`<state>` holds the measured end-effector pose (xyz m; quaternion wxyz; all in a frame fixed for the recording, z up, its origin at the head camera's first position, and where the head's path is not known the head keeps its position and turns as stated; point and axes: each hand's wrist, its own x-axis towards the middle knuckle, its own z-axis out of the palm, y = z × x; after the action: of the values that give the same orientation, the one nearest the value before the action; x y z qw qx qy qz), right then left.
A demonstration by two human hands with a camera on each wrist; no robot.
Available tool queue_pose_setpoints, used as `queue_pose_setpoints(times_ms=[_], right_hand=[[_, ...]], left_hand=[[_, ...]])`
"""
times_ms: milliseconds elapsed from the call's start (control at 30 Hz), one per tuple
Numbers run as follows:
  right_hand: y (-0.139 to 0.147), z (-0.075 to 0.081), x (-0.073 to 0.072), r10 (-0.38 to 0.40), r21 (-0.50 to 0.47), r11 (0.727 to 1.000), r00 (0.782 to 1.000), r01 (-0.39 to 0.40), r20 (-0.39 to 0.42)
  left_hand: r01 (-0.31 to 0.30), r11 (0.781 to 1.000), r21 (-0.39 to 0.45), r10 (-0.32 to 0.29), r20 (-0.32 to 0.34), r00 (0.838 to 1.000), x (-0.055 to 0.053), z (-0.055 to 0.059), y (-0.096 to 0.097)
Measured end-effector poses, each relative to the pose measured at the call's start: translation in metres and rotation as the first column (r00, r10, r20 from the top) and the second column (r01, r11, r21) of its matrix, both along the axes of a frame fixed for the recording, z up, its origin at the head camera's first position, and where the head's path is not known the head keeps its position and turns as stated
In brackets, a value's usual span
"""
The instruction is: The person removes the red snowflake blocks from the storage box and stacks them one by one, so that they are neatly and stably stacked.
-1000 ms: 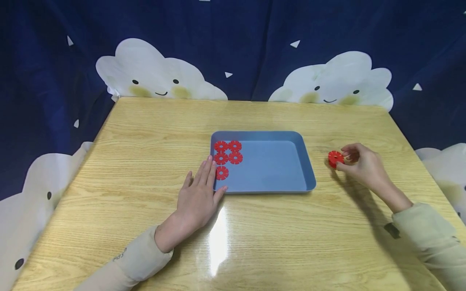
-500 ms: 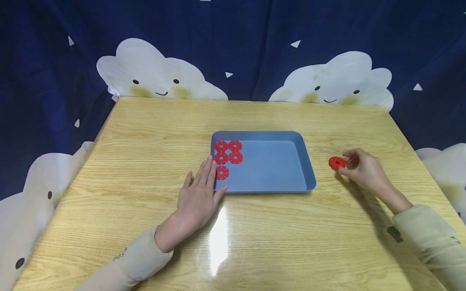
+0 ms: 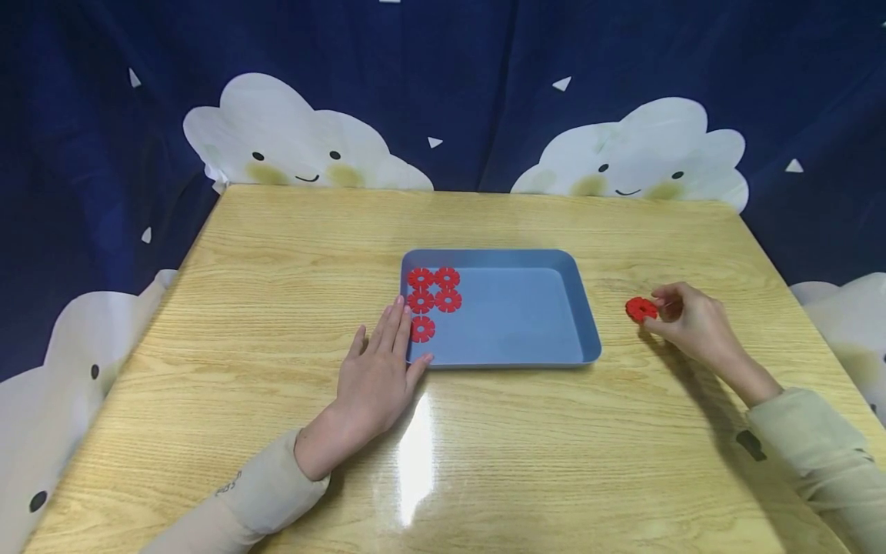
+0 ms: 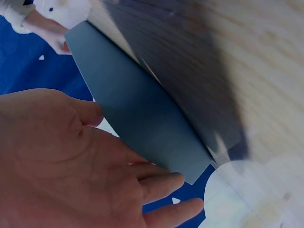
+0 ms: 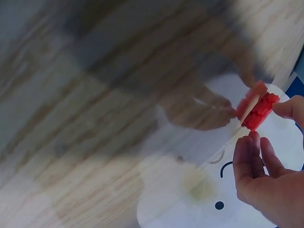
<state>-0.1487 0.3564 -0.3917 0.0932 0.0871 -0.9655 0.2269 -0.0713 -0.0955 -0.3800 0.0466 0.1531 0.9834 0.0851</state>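
A small stack of red notched plastic discs (image 3: 641, 309) lies on the table to the right of the blue tray. My right hand (image 3: 699, 323) pinches it at the edge, the thumb on one side and the curled fingers (image 5: 254, 154) on the other. Seen from the right wrist, the red stack (image 5: 260, 112) looks several layers thick and sits low over the glossy tabletop. Along the left side of the blue tray (image 3: 512, 362) rests my left hand (image 3: 374, 377), its fingers straight. Several red discs (image 3: 447, 299) lie flat in the tray's left part, one partly hidden behind the fingers.
The wooden table (image 3: 526, 462) reaches back to a dark blue curtain (image 3: 477, 92) with printed white clouds. In the left wrist view the tray's outer wall (image 4: 133, 104) stands beside the palm.
One second ago the red disc in my right hand stood tilted up; it has come down flat and slightly right. Left hand and tray have stayed put.
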Motion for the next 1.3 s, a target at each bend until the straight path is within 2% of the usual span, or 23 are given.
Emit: queue_pose_setpoints(times_ms=[367,667,867,1067,1300], right_hand=[[-0.001,0.002,0.002,0.013,-0.016,1.0,1.0,-0.013,-0.001],[-0.014,0.01,0.002,0.039,-0.035,0.999,0.997,-0.041,-0.063],[-0.042,0.02,-0.002,0.095,-0.062,0.993,0.99,-0.102,-0.102],[-0.083,0.028,-0.01,0.172,-0.098,0.978,0.979,-0.183,-0.111],[-0.134,0.026,-0.021,0.277,-0.125,0.949,0.954,-0.29,-0.111]], left_hand=[[0.003,1.0,-0.01,-0.003,-0.001,1.0,0.0,0.001,0.0],[0.002,1.0,-0.009,-0.002,-0.002,1.0,0.0,0.0,0.0],[0.001,1.0,-0.007,-0.001,-0.001,1.0,0.0,0.0,0.0],[0.001,1.0,-0.004,-0.001,0.007,1.0,0.0,0.001,0.0],[0.001,1.0,-0.001,-0.001,0.0,1.0,0.0,0.001,0.001]])
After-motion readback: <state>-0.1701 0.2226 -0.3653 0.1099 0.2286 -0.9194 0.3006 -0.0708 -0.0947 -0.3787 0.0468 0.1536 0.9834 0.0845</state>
